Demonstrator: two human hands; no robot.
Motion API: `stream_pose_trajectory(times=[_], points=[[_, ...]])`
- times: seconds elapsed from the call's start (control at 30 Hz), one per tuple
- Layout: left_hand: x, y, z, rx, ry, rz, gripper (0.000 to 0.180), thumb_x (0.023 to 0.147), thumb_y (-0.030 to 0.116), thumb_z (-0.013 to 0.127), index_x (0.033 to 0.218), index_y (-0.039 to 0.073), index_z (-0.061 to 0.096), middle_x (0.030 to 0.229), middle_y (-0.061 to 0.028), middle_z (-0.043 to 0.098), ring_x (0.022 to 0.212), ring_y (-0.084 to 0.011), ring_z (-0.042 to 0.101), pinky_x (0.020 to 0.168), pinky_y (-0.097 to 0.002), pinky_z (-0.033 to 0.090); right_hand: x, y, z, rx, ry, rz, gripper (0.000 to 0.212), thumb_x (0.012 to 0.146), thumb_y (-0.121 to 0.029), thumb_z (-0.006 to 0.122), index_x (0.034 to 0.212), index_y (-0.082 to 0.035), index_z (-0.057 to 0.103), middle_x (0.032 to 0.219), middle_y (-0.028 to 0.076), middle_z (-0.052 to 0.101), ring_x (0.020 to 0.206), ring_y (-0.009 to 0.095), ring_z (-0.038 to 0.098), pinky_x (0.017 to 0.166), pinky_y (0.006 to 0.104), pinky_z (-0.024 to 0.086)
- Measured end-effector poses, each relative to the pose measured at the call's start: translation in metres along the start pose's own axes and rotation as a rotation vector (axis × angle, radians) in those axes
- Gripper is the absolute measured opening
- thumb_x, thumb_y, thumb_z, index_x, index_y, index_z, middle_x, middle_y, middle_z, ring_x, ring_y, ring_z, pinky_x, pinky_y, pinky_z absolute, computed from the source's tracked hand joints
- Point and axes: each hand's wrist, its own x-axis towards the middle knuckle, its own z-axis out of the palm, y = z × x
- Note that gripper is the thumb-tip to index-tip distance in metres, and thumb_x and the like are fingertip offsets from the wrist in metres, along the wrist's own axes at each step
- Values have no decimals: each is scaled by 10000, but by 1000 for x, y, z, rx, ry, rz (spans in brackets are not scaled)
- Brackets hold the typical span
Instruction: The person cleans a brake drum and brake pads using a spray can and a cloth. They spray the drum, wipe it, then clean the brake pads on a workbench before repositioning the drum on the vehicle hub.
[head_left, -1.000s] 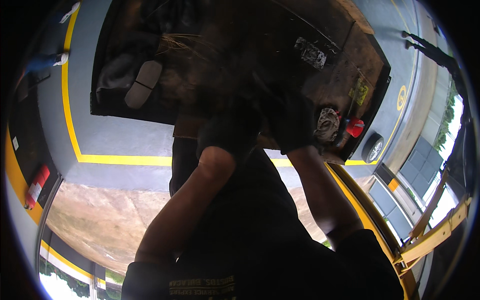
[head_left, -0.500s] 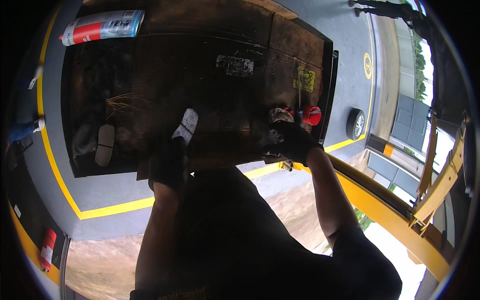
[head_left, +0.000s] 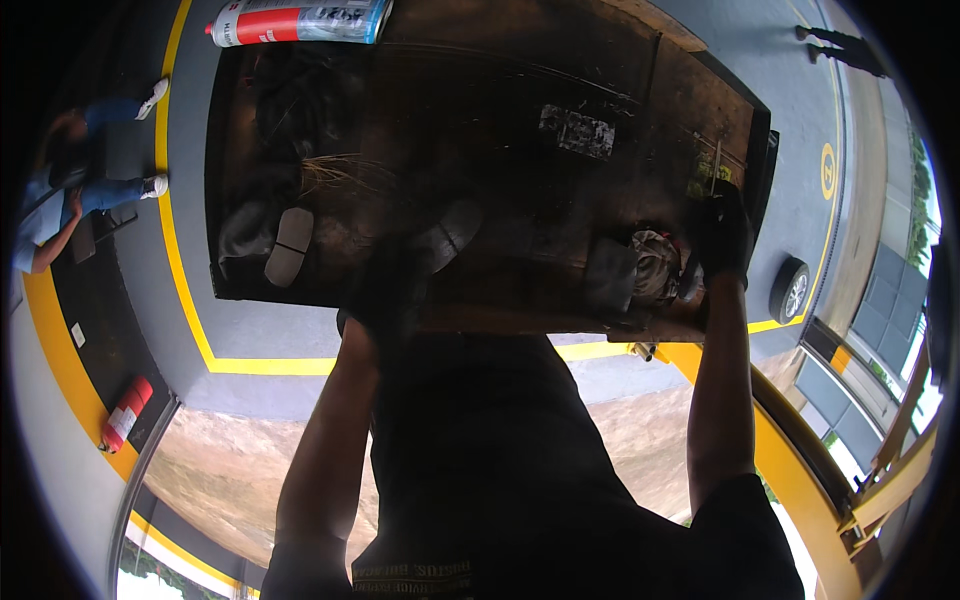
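Observation:
My left hand (head_left: 385, 290), in a dark glove, is closed on the near end of a brake pad (head_left: 455, 235), pale grey with a dark groove across it. That hand is somewhat blurred. My gloved right hand (head_left: 722, 232) is at the right end of the dark worktop (head_left: 480, 130), where it covers a red container. A thin stick (head_left: 717, 165) juts out beyond its fingers. They look closed, but what they grip is hidden. Just left of it lie a crumpled cloth (head_left: 656, 265) and a dark, flat-sided piece (head_left: 609, 275).
Another brake pad (head_left: 288, 247) lies at the left beside dark plastic (head_left: 250, 228) and thin bristles (head_left: 335, 172). A spray can (head_left: 300, 22) rests at the far left edge. A wheel (head_left: 790, 290) is on the floor, right. A seated person (head_left: 70, 190) is at left.
My right hand has left the crumpled cloth and moved right onto the red container. The left hand still holds the brake pad. The whole view has shifted, so the worktop sits further right.

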Motion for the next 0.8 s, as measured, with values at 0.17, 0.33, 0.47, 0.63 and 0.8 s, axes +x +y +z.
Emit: stream_pose_trajectory(times=[0.17, 0.33, 0.47, 0.63, 0.8], points=[[-1, 17, 4, 344, -83, -149, 381, 933, -2, 650, 1313, 18, 670, 1353, -226, 632, 1193, -399, 651, 961, -449, 551, -61, -103, -32, 254, -470, -422, 439, 1010, -67, 572, 1448, -42, 590, 1334, 177, 675, 1208, 222, 667, 903, 374, 577], [1, 21, 16, 512, 53, -1, 323, 856, 148, 708, 1161, 59, 649, 1159, -200, 618, 930, -401, 697, 720, -497, 574, -124, -180, 2, 191, -791, -677, 627, 914, 58, 546, 1527, -73, 537, 1451, 223, 616, 1257, 373, 656, 961, 426, 570], [0, 20, 15, 433, 57, -68, 345, 864, 147, 707, 1190, 52, 643, 1181, -200, 620, 960, -391, 692, 744, -479, 579, -130, -192, 13, 188, -863, -611, 669, 912, 77, 532, 1558, -93, 500, 1385, 227, 656, 1165, 405, 699, 934, 441, 575], [-2, 18, 20, 588, -28, -100, 366, 876, 146, 691, 1222, 55, 612, 1147, -167, 604, 904, -338, 656, 704, -437, 549, -123, -195, 15, 164, -909, -581, 606, 984, 52, 520, 1572, -90, 478, 1454, 221, 612, 1243, 395, 664, 976, 452, 557], [-3, 22, 25, 635, -8, -130, 342, 899, 145, 673, 1225, 61, 610, 1151, -163, 606, 907, -336, 662, 675, -417, 545, -126, -186, 20, 278, -827, -645, 590, 978, 9, 528, 1550, -132, 502, 1357, 219, 659, 1102, 395, 693, 935, 462, 566]])
